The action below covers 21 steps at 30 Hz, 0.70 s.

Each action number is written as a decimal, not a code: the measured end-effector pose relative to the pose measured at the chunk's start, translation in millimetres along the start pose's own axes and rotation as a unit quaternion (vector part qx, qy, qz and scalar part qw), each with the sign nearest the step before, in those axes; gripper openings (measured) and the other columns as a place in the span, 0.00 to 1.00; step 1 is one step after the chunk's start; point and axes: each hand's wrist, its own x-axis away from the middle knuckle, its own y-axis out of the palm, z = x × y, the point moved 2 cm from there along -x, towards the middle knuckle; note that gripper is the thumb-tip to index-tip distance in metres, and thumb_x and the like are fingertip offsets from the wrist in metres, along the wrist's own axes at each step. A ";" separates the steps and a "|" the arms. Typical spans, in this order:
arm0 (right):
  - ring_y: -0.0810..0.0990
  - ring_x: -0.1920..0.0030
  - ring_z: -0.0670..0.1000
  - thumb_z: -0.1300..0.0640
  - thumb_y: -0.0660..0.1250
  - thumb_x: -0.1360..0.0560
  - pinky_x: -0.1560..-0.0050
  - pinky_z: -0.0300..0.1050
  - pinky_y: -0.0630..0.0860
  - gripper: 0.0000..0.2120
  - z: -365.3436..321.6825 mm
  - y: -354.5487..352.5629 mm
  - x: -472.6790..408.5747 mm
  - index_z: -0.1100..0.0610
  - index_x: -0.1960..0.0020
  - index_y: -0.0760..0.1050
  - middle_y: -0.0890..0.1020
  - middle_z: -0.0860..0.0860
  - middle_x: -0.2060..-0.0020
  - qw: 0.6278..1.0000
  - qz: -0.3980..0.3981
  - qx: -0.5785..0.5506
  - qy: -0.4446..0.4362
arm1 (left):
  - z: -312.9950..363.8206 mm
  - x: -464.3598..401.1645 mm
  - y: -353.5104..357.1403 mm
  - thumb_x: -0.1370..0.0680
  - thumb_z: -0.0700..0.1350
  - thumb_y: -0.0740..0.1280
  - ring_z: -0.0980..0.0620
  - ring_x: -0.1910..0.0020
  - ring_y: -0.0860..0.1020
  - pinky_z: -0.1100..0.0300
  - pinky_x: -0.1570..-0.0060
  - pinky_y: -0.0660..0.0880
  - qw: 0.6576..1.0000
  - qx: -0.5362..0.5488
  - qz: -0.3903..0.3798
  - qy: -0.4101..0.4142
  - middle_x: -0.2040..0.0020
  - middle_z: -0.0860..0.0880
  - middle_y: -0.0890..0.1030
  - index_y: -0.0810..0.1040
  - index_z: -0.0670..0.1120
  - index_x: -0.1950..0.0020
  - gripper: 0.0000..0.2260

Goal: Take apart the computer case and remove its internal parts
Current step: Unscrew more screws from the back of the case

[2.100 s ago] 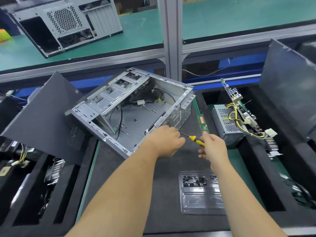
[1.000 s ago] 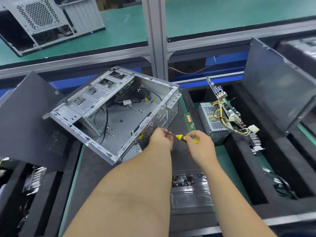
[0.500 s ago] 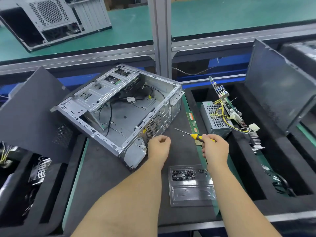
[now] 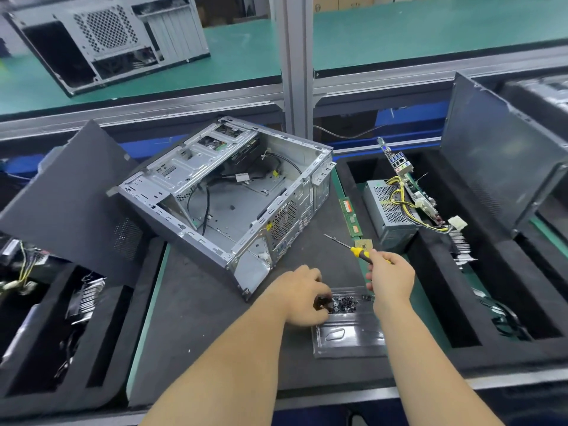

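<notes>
The open grey computer case lies on its side on the dark mat, with loose black cables inside. My left hand is over the clear plastic tray, its fingertips curled and pinching a small dark screw beside the pile of screws. To the right of the case, my right hand grips the yellow-and-black handle of a screwdriver, whose shaft points up and left, clear of the case.
A power supply and a motherboard stand in the right foam bin. A RAM stick and a CPU lie near the mat's right edge. Black side panels lean at left and right. Another case sits beyond the metal post.
My left hand left the case's rear corner and came back to the screw tray. My right hand drew the screwdriver away from the case.
</notes>
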 end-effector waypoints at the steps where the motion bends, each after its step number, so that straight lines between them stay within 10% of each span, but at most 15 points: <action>1: 0.73 0.73 0.50 0.56 0.69 0.25 0.68 0.47 0.72 0.05 1.6 0.7 2.1 0.57 0.57 0.80 0.80 0.54 0.68 1.000 -0.002 -0.001 0.001 | 0.6 1.4 -3.3 0.23 0.54 0.66 0.46 0.41 0.71 0.51 0.45 0.71 0.999 -0.036 0.017 0.017 0.40 0.48 0.74 0.79 0.52 0.34 0.18; 5: 0.74 0.72 0.49 0.56 0.68 0.24 0.71 0.44 0.71 0.05 6.0 6.8 10.8 0.56 0.57 0.80 0.80 0.54 0.67 1.000 -0.025 -0.012 0.005 | -4.3 1.9 -40.5 0.25 0.46 0.64 0.42 0.43 0.73 0.49 0.46 0.68 0.972 -0.164 0.157 0.065 0.42 0.45 0.76 0.77 0.47 0.35 0.18; 9: 0.74 0.71 0.49 0.57 0.67 0.23 0.72 0.43 0.72 0.04 1.9 14.4 14.9 0.57 0.55 0.79 0.81 0.54 0.66 0.998 -0.049 -0.029 0.007 | -32.9 0.8 -99.8 0.27 0.46 0.64 0.42 0.37 0.72 0.48 0.41 0.64 0.944 -0.173 0.275 -0.056 0.35 0.47 0.74 0.70 0.50 0.28 0.26; 14: 0.73 0.72 0.50 0.57 0.66 0.21 0.71 0.44 0.72 0.06 -6.1 27.8 14.3 0.59 0.53 0.79 0.79 0.54 0.67 0.996 -0.081 -0.044 0.014 | -76.2 10.7 -124.2 0.23 0.52 0.65 0.40 0.31 0.70 0.44 0.37 0.71 0.974 -0.022 0.116 -0.192 0.29 0.45 0.71 0.50 0.49 0.18 0.38; 21: 0.70 0.75 0.49 0.57 0.67 0.23 0.72 0.43 0.71 0.05 -12.4 45.0 5.6 0.58 0.54 0.79 0.77 0.53 0.69 0.991 -0.107 -0.070 0.024 | -81.5 7.6 -106.2 0.20 0.50 0.64 0.43 0.56 0.78 0.49 0.55 0.77 0.964 0.033 0.119 -0.235 0.55 0.47 0.79 0.63 0.50 0.30 0.20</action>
